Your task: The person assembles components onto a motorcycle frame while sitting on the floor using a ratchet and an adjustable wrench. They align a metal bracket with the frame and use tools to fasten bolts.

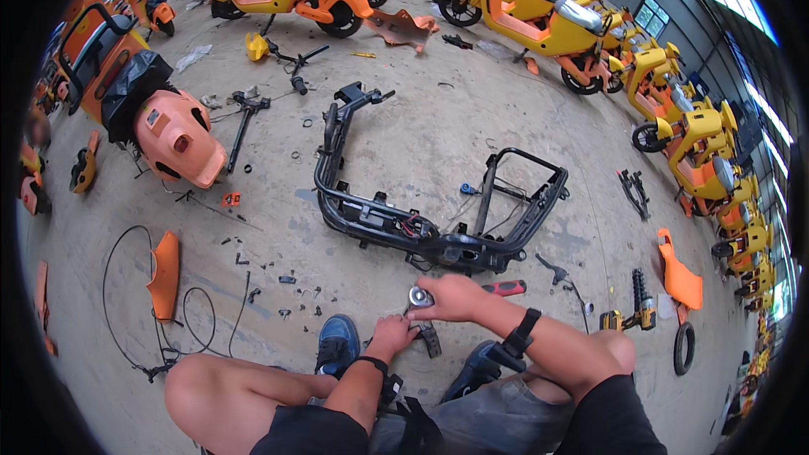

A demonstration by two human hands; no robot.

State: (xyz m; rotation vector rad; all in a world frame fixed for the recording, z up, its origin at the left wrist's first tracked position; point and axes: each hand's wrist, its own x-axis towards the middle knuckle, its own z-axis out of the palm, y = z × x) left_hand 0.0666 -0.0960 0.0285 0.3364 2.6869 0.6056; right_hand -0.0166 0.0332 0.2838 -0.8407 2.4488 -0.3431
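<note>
My right hand [453,298] is closed around the head end of a ratchet wrench [420,296], whose round metal head shows at the fingers. A red and black handle [506,288] sticks out past that hand and looks like part of the same tool. Close beside it, my left hand [394,336] is closed on a small dark metal part [431,342] below the ratchet head. The fingers hide where tool and part meet. Just ahead of both hands, a bare black scooter frame [379,217] lies on the floor.
Small loose parts [286,280] lie left of my hands. Orange panels [164,276] and cables flank me. At right are a cordless drill [645,312], a brake lever [552,268] and a black ring [684,349]. Yellow and orange scooters [548,25] stand around; a fork [244,128] lies ahead left.
</note>
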